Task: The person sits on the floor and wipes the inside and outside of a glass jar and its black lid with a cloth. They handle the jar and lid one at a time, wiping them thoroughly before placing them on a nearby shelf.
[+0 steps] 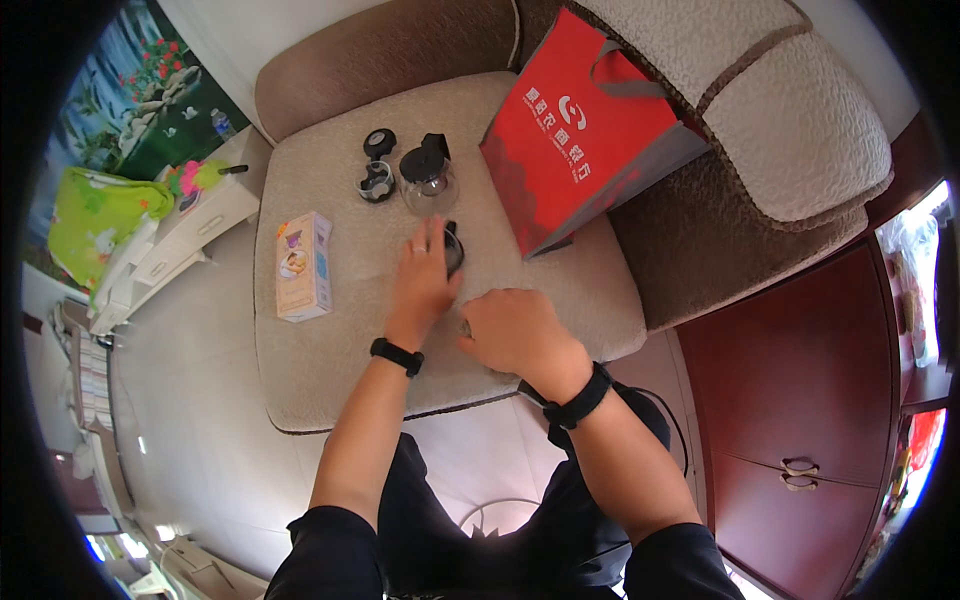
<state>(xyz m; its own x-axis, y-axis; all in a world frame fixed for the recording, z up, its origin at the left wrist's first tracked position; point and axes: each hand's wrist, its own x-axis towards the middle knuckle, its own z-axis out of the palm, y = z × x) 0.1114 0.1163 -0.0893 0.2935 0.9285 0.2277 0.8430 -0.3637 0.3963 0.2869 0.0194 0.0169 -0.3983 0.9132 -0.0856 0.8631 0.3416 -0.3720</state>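
Note:
My left hand [423, 285] reaches over the sofa seat, its fingers and thumb curved round the left side of a dark round piece [454, 252] with a black tab. Much of that piece is hidden by the hand. My right hand [522, 335] is closed, knuckles up, just to the right; a sliver of something greenish shows at its curled fingers, too little to name. Beyond my left hand stands a clear glass pot [430, 190] with a black lid and handle. Beside it are a black round part [379, 143] and a small clear cup-like part [375, 183] with black inside.
A pale printed box [303, 267] lies on the left of the beige seat [350, 370]. A red and grey bag [580, 140] leans against the sofa arm. A white low cabinet [205, 225] stands left, a dark red cabinet [800, 390] right.

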